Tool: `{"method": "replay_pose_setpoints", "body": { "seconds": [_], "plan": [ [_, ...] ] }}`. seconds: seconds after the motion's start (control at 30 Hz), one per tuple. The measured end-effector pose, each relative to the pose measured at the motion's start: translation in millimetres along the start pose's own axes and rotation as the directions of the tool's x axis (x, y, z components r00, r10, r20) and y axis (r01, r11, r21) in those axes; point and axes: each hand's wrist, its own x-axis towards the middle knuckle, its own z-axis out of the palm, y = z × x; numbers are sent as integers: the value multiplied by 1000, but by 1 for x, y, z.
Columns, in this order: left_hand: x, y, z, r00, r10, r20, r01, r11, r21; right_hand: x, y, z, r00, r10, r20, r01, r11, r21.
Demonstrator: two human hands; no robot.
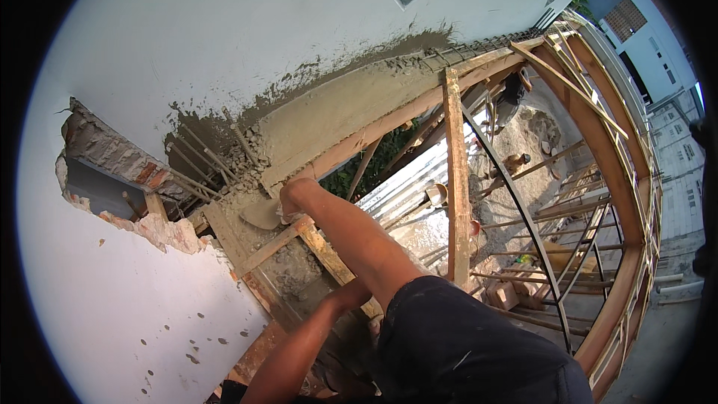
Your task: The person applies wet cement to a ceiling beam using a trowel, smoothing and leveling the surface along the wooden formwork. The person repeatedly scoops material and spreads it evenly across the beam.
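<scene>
My right arm, in a black sleeve, reaches forward to the end of a concrete beam. My right hand (290, 198) bends down at the wrist, closed round a trowel whose handle is mostly hidden. The mortar-coated trowel blade (260, 215) lies over wet mortar, near upright steel bars (206, 153). Below the right forearm my left hand (350, 295) rests by a wooden board (327, 254); its fingers are hidden. A crosspiece of wood (277, 247) meets that board, with rough mortar (295, 269) between the planks.
A broken opening (153, 172) exposes brick in the white wall (149, 52). Smoothed concrete (344, 101) runs along the wall inside plank formwork (396, 116). An upright timber (455, 179) and a curved black bar (516, 194) stand at right. Far below are people (516, 163), poles and rubble.
</scene>
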Motion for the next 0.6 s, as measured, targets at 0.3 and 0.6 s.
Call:
{"method": "replay_pose_setpoints", "body": {
  "seconds": [0.3, 0.6],
  "plan": [
    [-25, 36, 10, 979, -54, 195, 6, 971, 238, -7, 22, 20, 995, -69, -77, 65, 996, -58],
    [-84, 53, 62, 990, -17, -143, 71, 924, 376, 9, 39, 26, 987, -85, -136, 79, 996, -48]
  ]
}}
